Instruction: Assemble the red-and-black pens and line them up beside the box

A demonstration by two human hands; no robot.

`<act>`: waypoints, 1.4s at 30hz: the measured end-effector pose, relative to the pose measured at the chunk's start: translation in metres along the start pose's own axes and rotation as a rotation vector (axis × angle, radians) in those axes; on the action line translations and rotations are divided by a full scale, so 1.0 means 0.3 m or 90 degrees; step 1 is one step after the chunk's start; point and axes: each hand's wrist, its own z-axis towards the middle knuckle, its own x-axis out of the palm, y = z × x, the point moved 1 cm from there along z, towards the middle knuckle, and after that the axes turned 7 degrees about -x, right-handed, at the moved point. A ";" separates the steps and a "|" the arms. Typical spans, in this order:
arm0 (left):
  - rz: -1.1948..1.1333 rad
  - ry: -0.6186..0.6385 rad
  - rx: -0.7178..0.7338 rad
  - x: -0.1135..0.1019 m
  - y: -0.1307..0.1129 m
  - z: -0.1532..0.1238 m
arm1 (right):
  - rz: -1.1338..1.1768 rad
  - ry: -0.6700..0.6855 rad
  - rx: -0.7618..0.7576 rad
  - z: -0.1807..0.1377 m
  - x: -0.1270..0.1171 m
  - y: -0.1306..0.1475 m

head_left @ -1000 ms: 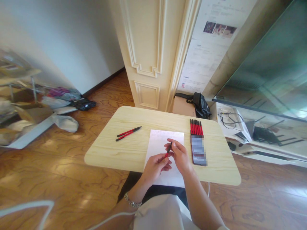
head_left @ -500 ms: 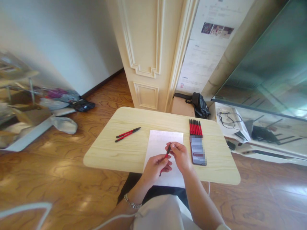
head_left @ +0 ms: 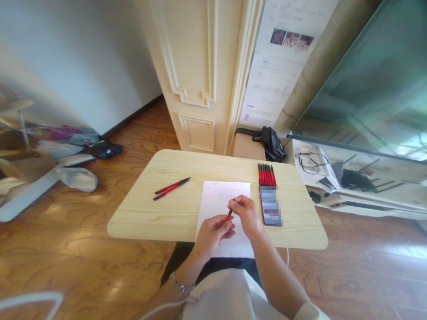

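Note:
Between my two hands, over a white sheet of paper (head_left: 223,190), is a red and black pen (head_left: 228,217), tilted with its black end up. My left hand (head_left: 213,232) is closed around the red barrel and hides much of it. The fingers of my right hand (head_left: 245,214) pinch the black end. Two more red and black pens (head_left: 171,188) lie side by side at the table's left. On the right, several such pens (head_left: 267,175) form a neat row just above a phone (head_left: 271,206).
The light wooden table (head_left: 140,218) has rounded corners. Beyond its far edge a black bag (head_left: 272,143) rests on a pinkish box (head_left: 248,147). A white cabinet with cables stands at the right under a large screen (head_left: 373,98). Boxes and plastic bags (head_left: 78,178) lie on the floor at left.
The whole view has shifted slightly, so the table appears a little further left. Both hands still hold the pen, and my left fingers now cover more of its lower part.

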 end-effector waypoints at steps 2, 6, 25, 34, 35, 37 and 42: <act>-0.003 0.013 0.007 0.000 0.001 -0.001 | 0.002 0.007 0.009 -0.002 0.001 0.000; -0.017 0.036 0.006 0.002 -0.008 -0.004 | 0.020 0.027 0.038 -0.011 0.002 0.000; 0.048 -0.018 0.070 -0.005 0.012 0.017 | -0.080 0.002 -0.031 -0.009 0.014 -0.006; -0.145 -0.063 0.189 -0.017 -0.051 0.035 | -0.099 0.036 -0.042 -0.084 -0.017 -0.053; -0.172 -0.068 0.197 -0.016 -0.048 0.039 | -0.054 0.057 -0.017 -0.098 -0.008 -0.067; -0.206 -0.069 0.202 -0.011 -0.038 0.044 | 0.059 0.052 0.014 -0.117 0.011 -0.086; -0.143 -0.026 0.155 0.001 -0.022 0.031 | 0.315 -0.101 0.041 -0.083 0.019 -0.071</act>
